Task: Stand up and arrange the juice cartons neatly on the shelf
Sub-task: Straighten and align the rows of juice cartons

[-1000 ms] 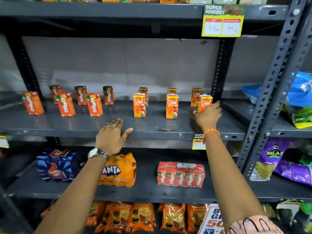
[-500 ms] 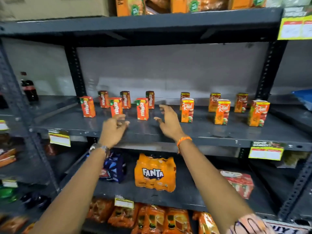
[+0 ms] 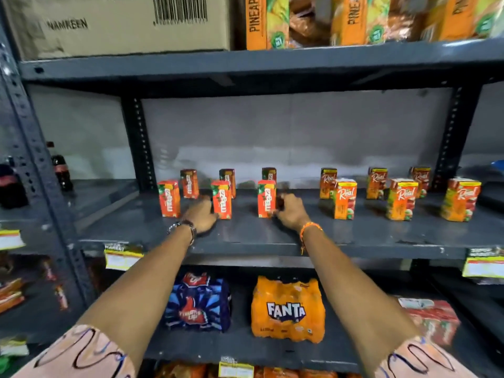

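Both hands have moved forward onto the grey metal shelf [image 3: 245,236]: left hand [image 3: 201,216] cups one boxy red carton [image 3: 221,199], right hand [image 3: 289,212] grips another glossy carton [image 3: 266,198], both upright.

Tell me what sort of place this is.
Most likely a small grocery shop: price tags clipped to metal shelves, rows of juice cartons, and shrink-wrapped Fanta packs below.

Fanta pack [image 3: 287,309], Namkeen box [image 3: 117,23].
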`<act>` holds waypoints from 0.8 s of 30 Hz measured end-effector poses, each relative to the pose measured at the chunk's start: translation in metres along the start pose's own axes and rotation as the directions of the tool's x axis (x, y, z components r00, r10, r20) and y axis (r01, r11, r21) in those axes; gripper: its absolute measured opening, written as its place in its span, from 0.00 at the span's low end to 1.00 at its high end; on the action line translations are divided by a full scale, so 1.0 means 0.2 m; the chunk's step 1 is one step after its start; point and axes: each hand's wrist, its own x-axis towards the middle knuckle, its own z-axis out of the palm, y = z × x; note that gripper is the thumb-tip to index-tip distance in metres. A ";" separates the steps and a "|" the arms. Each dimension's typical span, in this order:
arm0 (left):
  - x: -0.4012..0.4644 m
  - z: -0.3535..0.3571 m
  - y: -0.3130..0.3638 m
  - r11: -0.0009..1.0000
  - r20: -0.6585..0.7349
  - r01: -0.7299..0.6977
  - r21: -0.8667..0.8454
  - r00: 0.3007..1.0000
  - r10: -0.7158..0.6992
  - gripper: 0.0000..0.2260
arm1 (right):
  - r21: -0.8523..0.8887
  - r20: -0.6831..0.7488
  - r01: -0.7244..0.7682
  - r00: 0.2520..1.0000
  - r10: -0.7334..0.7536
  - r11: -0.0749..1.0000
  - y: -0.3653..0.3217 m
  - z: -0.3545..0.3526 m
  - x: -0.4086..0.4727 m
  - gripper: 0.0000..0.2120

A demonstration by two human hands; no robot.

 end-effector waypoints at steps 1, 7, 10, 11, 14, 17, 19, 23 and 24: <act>0.09 0.01 -0.04 0.999 0.016 -0.028 -0.026 0.999 0.029 0.14 | -0.022 -0.034 -0.010 0.999 0.010 1.000 -0.01 0.03 0.04 0.14; 0.16 -0.08 0.00 0.990 -0.069 -0.042 -0.138 0.997 0.033 0.16 | -0.057 -0.103 -0.001 0.995 -0.005 0.998 -0.09 -0.06 0.10 0.13; 0.18 -0.04 -0.03 0.987 -0.050 -0.010 -0.162 0.999 0.002 0.18 | -0.064 -0.112 -0.015 0.994 0.008 0.998 -0.05 -0.05 0.09 0.12; 0.17 -0.03 -0.03 0.985 -0.047 -0.001 -0.171 0.999 -0.007 0.18 | -0.069 -0.109 -0.020 0.994 0.013 0.997 -0.05 -0.05 0.08 0.12; 0.18 -0.03 -0.05 0.983 -0.059 0.005 -0.186 0.998 -0.016 0.17 | -0.064 -0.103 -0.012 0.995 0.005 0.998 -0.05 -0.05 0.07 0.13; 0.18 -0.02 -0.04 0.985 -0.073 0.004 -0.171 0.997 -0.017 0.18 | -0.069 -0.100 -0.022 0.995 0.015 0.997 -0.06 -0.06 0.07 0.13; 0.19 -0.02 -0.04 0.988 -0.073 0.002 -0.155 0.997 -0.014 0.19 | -0.079 -0.099 -0.029 0.995 0.021 0.996 -0.06 -0.06 0.06 0.13; 0.18 -0.03 -0.04 0.990 -0.068 0.015 -0.138 0.997 -0.025 0.21 | -0.077 -0.088 -0.039 0.996 0.032 0.996 -0.07 -0.06 0.07 0.13; 0.18 -0.02 -0.04 0.991 -0.067 0.016 -0.135 0.997 -0.025 0.21 | -0.082 -0.080 -0.034 0.996 0.027 0.996 -0.06 -0.06 0.07 0.14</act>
